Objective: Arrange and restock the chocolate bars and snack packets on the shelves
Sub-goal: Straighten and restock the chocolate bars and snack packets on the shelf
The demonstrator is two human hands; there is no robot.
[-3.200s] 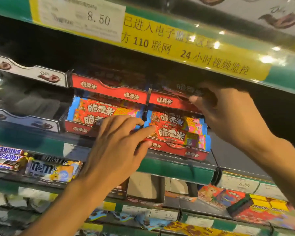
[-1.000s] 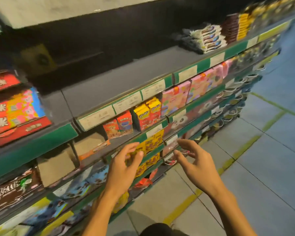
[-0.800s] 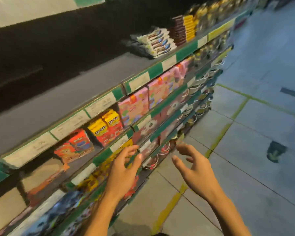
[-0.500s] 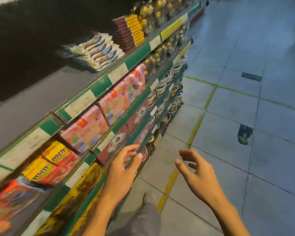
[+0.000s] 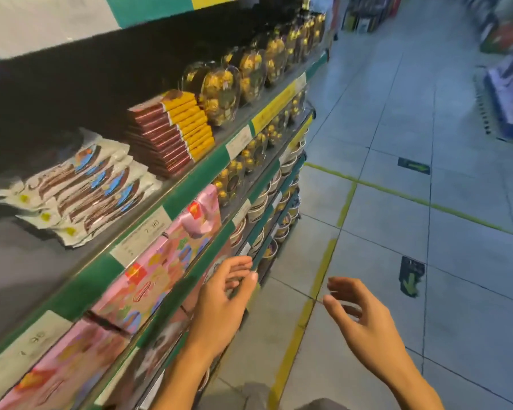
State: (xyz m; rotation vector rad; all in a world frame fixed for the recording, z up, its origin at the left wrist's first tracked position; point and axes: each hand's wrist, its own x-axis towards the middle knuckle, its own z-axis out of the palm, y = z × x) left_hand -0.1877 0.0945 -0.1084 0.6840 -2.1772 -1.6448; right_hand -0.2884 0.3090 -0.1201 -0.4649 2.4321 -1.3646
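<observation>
White snack packets (image 5: 80, 184) lie in a loose pile on the upper shelf (image 5: 190, 176) at the left. Beside them stands a neat stack of brown and yellow chocolate bars (image 5: 172, 131). Clear boxes of gold-wrapped chocolates (image 5: 234, 81) fill the shelf further along. Pink boxes (image 5: 160, 261) line the shelf below. My left hand (image 5: 222, 303) hovers in front of the lower shelves, fingers relaxed, holding nothing. My right hand (image 5: 359, 321) floats over the aisle floor, fingers loosely curled and empty.
The shelving runs away to the upper right, with green edge strips and white price tags (image 5: 144, 232). Cups (image 5: 258, 208) fill the lower shelves. The tiled aisle floor (image 5: 397, 232) with yellow lines lies to the right. Another display (image 5: 507, 93) stands far right.
The view has swung right along the shelving, from the red wafer boxes to the chocolate bars and gold chocolates. Both hands came off the shelf and hang empty in front of me.
</observation>
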